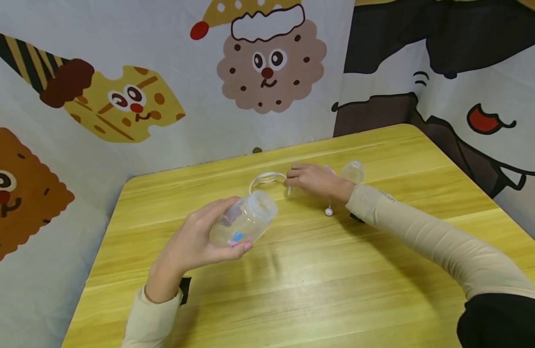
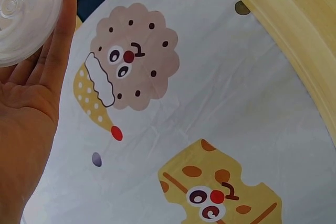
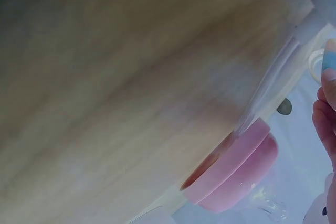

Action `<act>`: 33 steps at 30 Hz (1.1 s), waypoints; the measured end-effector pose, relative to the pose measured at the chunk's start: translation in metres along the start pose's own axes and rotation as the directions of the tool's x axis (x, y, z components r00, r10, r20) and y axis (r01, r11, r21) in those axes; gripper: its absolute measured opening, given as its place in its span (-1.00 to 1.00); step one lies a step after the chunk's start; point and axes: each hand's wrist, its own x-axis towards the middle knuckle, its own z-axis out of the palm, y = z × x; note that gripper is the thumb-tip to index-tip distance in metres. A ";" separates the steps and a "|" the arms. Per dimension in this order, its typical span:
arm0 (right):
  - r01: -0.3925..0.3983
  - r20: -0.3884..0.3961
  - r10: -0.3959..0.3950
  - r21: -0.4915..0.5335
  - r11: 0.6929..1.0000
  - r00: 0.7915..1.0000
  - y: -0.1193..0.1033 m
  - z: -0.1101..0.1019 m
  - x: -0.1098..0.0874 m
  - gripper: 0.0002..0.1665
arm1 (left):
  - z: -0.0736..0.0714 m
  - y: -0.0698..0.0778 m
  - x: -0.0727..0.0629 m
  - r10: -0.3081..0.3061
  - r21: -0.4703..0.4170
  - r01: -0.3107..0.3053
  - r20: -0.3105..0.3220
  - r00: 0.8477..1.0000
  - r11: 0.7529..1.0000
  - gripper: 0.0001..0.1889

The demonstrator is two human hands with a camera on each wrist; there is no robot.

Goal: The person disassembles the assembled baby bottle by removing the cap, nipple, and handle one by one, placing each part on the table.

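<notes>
In the head view my left hand [image 1: 193, 241] grips a clear baby bottle [image 1: 245, 220] between thumb and fingers. The bottle is tilted, its uncapped neck pointing up and right; its round base [image 2: 23, 17] shows in the left wrist view. Farther back, my right hand [image 1: 315, 180] curls its fingers at the end of a white looped handle [image 1: 267, 177], whose end pokes out below them. Close to that hand lies a pink collar [image 3: 231, 177] with a clear straw [image 3: 268, 85] ending in a small weight [image 1: 328, 211]. My right forearm and hand partly cover the collar.
A clear domed cap [image 1: 353, 171] stands behind my right wrist. The wooden table [image 1: 293, 295] carries all these things and ends at a white cloth [image 1: 197, 130] printed with cartoon snacks.
</notes>
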 end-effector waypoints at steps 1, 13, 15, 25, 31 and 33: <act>0.004 0.015 -0.004 0.005 1.000 1.000 -0.001 0.000 0.001 -0.47 | -0.001 0.000 -0.001 -0.004 -0.001 0.004 -0.002 1.000 1.000 -0.24; -0.027 0.074 0.029 -0.029 0.999 0.997 -0.002 -0.006 0.008 -0.67 | -0.005 -0.001 0.003 0.044 0.002 -0.044 -0.007 0.999 0.999 -0.24; -0.030 0.034 0.031 -0.042 0.999 0.999 -0.002 -0.008 0.007 -0.70 | -0.006 -0.002 0.005 0.047 -0.008 -0.047 0.005 0.999 0.999 -0.25; -0.064 -0.076 0.072 0.100 0.993 0.995 -0.014 -0.010 0.003 -0.66 | -0.009 -0.004 0.000 0.008 -0.001 -0.008 0.040 0.999 1.000 -0.22; -0.032 -0.117 0.050 0.155 0.987 0.992 -0.034 -0.021 0.005 -0.63 | -0.012 -0.008 -0.004 -0.012 0.006 0.012 0.063 0.998 1.000 -0.22; -0.012 -0.130 0.033 0.161 0.987 0.991 -0.038 -0.024 0.009 -0.62 | -0.014 -0.010 -0.006 -0.015 0.006 0.015 0.055 0.998 1.000 -0.22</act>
